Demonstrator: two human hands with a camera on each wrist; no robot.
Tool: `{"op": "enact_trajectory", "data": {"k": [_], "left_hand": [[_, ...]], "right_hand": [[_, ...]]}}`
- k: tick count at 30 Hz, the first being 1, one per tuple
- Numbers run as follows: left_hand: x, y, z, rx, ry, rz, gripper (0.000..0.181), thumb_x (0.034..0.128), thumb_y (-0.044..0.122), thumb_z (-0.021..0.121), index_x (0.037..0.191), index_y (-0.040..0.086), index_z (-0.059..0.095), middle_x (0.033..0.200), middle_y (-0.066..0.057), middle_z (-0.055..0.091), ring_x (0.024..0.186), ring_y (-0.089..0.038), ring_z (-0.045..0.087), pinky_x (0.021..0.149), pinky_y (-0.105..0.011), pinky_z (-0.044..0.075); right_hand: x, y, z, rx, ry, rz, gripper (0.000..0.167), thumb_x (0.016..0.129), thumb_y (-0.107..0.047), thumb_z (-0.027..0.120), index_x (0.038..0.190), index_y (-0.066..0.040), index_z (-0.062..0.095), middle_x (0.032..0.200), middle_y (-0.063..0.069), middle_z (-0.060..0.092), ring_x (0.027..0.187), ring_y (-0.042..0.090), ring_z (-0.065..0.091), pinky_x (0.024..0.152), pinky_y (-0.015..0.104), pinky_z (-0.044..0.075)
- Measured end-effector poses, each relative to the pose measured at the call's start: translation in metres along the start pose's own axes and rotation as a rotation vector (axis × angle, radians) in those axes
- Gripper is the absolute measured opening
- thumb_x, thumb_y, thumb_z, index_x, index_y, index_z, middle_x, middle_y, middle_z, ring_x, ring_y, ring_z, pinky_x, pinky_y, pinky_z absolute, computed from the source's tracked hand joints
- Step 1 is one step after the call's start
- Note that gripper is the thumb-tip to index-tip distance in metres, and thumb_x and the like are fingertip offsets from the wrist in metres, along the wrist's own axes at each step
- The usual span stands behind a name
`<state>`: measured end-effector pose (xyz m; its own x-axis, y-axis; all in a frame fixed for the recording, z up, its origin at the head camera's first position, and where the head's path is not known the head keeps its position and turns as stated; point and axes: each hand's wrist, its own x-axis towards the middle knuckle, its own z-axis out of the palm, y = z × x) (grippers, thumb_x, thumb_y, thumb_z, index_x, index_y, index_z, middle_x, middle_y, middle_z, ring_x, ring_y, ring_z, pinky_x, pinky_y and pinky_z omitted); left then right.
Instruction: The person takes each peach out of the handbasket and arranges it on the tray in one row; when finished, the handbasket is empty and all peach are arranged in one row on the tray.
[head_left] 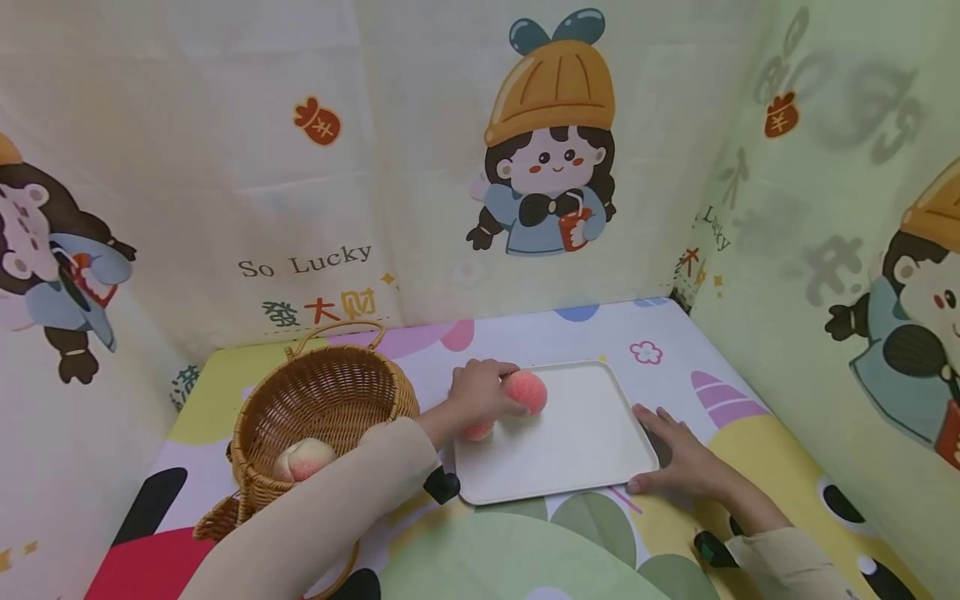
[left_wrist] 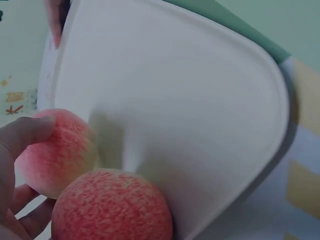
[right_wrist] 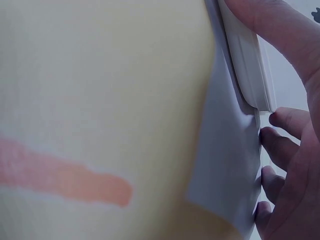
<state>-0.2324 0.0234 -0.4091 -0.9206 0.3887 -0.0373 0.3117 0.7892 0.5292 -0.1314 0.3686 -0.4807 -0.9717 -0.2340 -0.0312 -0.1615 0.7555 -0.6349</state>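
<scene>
My left hand (head_left: 483, 392) grips a pink peach (head_left: 527, 392) over the left part of a white tray (head_left: 570, 442). In the left wrist view the thumb lies on that peach (left_wrist: 57, 155), and a second peach (left_wrist: 112, 207) sits close beside it. The head view shows this second peach (head_left: 478, 431) at the tray's left edge, partly hidden by the hand. At the tray's right edge rests my right hand (head_left: 682, 458), fingers spread along the rim. In the right wrist view its thumb and fingertips are near the tray corner (right_wrist: 250, 75).
A wicker basket (head_left: 262, 425) stands left of the tray, with a pale pink-and-cream peach (head_left: 303, 458) inside; the left sleeve (head_left: 337, 500) crosses in front of it. A patterned cloth (head_left: 517, 337) covers the table. Printed curtains (head_left: 420, 167) enclose the back and sides.
</scene>
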Motion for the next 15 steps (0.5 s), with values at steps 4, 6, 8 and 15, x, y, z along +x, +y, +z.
{"op": "enact_trajectory", "data": {"k": [4, 6, 8, 15], "left_hand": [[-0.0007, 0.0031, 0.0007, 0.095, -0.049, -0.01, 0.068, 0.0768, 0.045, 0.085, 0.137, 0.022, 0.065, 0.124, -0.001, 0.068, 0.109, -0.029, 0.057, 0.092, -0.045, 0.036], [-0.0005, 0.0043, -0.0004, 0.124, -0.062, -0.016, 0.069, 0.0774, 0.047, 0.083, 0.138, 0.022, 0.063, 0.124, -0.002, 0.067, 0.109, -0.029, 0.056, 0.092, -0.045, 0.036], [0.0005, 0.0043, -0.0001, 0.157, -0.075, -0.01, 0.07, 0.0774, 0.05, 0.081, 0.139, 0.022, 0.062, 0.122, -0.003, 0.065, 0.109, -0.029, 0.055, 0.092, -0.046, 0.037], [0.0015, 0.0031, 0.0083, 0.156, -0.065, -0.013, 0.076, 0.0754, 0.055, 0.079, 0.14, 0.02, 0.058, 0.119, -0.005, 0.062, 0.108, -0.028, 0.056, 0.091, -0.046, 0.039]], "right_hand": [[-0.0006, -0.0013, -0.0009, -0.003, 0.002, 0.002, 0.118, 0.066, -0.042, 0.093, 0.158, -0.003, 0.03, 0.16, 0.028, 0.026, 0.145, 0.059, 0.005, 0.104, 0.08, 0.003], [-0.001, -0.002, -0.0018, -0.001, 0.004, 0.0, 0.118, 0.066, -0.042, 0.093, 0.158, -0.003, 0.03, 0.16, 0.028, 0.026, 0.145, 0.058, 0.004, 0.105, 0.079, 0.003], [-0.0017, -0.0023, -0.0024, 0.0, 0.007, -0.001, 0.118, 0.066, -0.042, 0.093, 0.157, -0.003, 0.03, 0.16, 0.028, 0.027, 0.145, 0.058, 0.004, 0.106, 0.078, 0.002], [-0.0017, 0.001, 0.0007, 0.002, 0.006, -0.016, 0.118, 0.066, -0.042, 0.093, 0.157, 0.0, 0.031, 0.159, 0.028, 0.028, 0.146, 0.056, 0.005, 0.109, 0.075, 0.002]]}}
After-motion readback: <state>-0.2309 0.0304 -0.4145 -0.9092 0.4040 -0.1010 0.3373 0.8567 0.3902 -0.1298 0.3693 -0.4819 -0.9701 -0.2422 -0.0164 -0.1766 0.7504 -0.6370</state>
